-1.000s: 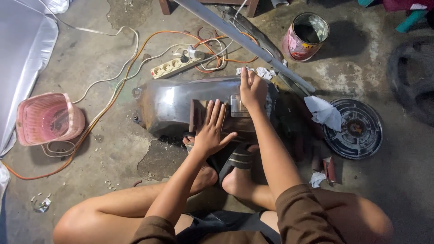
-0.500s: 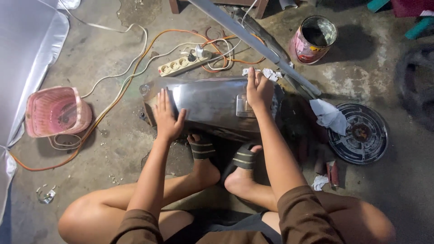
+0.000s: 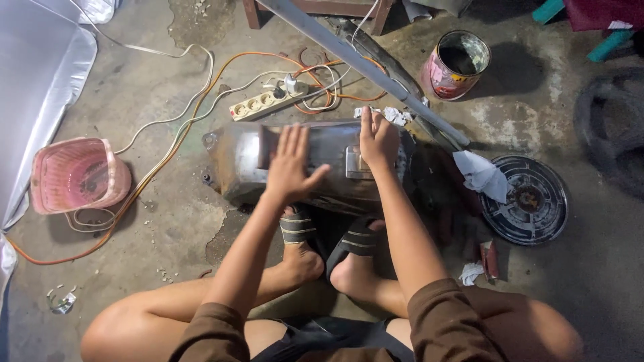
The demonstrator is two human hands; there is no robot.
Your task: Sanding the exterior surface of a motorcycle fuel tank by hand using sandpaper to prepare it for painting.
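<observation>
A pink basket point(image 3: 77, 174) sits at nine o'clock on the floor, seemingly empty. At centre lies the bare metal tank point(image 3: 315, 167). The left hand point(image 3: 290, 167) presses flat on it, fingers spread, gripping nothing; the right hand point(image 3: 378, 142) braces its top likewise. Even, flat pressure seems best here. At one o'clock, an open paint can point(image 3: 456, 65) looks dark inside.

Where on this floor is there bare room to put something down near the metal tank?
Bare concrete lies between the pink plastic basket and the bare-metal tank, below the orange cable. More lies right of the round black metal disc. It is crowded behind the tank: white power strip, tangled cords, grey metal bar, open paint can. Both hands, left and right, lie flat on the tank.
</observation>
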